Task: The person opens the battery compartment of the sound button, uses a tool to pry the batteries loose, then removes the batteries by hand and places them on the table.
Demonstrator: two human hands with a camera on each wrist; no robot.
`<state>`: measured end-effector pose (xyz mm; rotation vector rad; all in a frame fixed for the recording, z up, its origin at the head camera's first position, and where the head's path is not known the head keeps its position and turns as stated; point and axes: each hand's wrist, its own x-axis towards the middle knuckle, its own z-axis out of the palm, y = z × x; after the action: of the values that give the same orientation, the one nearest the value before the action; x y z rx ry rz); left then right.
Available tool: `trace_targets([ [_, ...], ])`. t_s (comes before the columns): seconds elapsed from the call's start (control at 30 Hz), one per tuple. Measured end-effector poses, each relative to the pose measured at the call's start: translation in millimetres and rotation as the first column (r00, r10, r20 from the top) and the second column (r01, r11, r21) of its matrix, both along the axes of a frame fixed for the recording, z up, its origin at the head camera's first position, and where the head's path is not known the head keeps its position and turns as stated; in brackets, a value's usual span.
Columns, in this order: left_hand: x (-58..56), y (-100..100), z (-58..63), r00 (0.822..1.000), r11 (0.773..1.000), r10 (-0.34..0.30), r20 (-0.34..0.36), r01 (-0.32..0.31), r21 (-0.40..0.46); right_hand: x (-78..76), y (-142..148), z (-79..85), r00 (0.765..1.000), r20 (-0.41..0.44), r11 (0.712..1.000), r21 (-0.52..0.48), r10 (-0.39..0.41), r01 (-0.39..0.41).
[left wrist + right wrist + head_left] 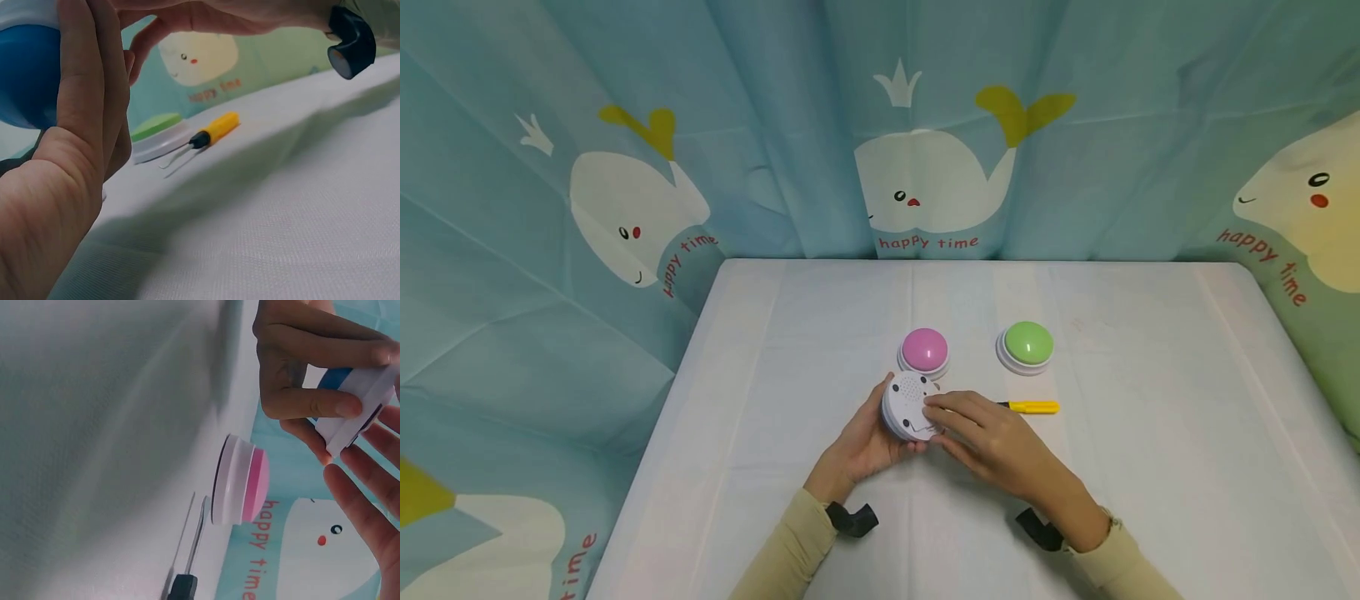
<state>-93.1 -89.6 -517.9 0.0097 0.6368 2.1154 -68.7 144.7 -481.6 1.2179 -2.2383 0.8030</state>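
Note:
My left hand (867,440) grips a round push-button buzzer (904,406) by its sides, with the white underside turned up. Speaker holes, small dark feet and a cover outline show on that underside. Its blue dome (28,75) faces down, seen in the left wrist view. My right hand (992,437) reaches over from the right, fingertips touching the underside near the cover. In the right wrist view its fingers (362,509) are stretched out beside the white base (359,403).
A pink-domed buzzer (924,350) stands just behind the held one, and a green-domed buzzer (1028,343) farther right. A yellow-handled hook pick (1033,407) lies behind my right hand. The white-covered table (1150,467) meets a blue whale-print curtain (790,167) at its back edge.

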Motion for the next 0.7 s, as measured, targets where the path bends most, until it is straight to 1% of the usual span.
trace_targets([
  [0.1, 0.7, -0.1, -0.4, 0.999, 1.000, -0.023, -0.037, 0.022, -0.012, -0.8, 2.0, -1.8, 0.998, 0.053, 1.000, -0.024, 0.021, -0.020],
  [0.17, 1.3, -0.1, -0.7, 0.998, 0.999, -0.038, -0.049, 0.037, -0.022, -1.0, 3.2, -2.4, 0.996, 0.083, 0.999, -0.031, 0.029, -0.027],
  [0.27, 2.1, 0.4, -1.6, 0.997, 0.998, -0.055, -0.056, 0.053, -0.033, -1.3, 4.1, -3.5, 0.995, 0.094, 0.999, -0.044, 0.037, -0.033],
  [0.4, 2.7, 1.5, -2.2, 0.997, 0.998, -0.061, -0.051, 0.059, -0.037, -1.5, 4.0, -3.8, 0.997, 0.062, 0.998, -0.058, 0.039, -0.035],
  [0.5, 2.8, 1.8, -2.3, 0.996, 0.998, -0.058, -0.062, 0.057, -0.023, -1.3, 3.8, -2.9, 0.999, 0.028, 0.998, -0.059, 0.039, -0.037],
  [0.6, 3.2, 1.4, -2.0, 0.996, 0.999, -0.050, -0.072, 0.049, -0.017, -1.0, 3.4, -2.7, 1.000, -0.013, 0.998, -0.058, 0.027, -0.028],
  [0.7, 3.3, 1.4, -2.5, 0.997, 0.999, -0.043, -0.066, 0.042, -0.013, -0.8, 2.8, -3.4, 0.999, -0.045, 0.998, -0.059, 0.007, -0.009],
])
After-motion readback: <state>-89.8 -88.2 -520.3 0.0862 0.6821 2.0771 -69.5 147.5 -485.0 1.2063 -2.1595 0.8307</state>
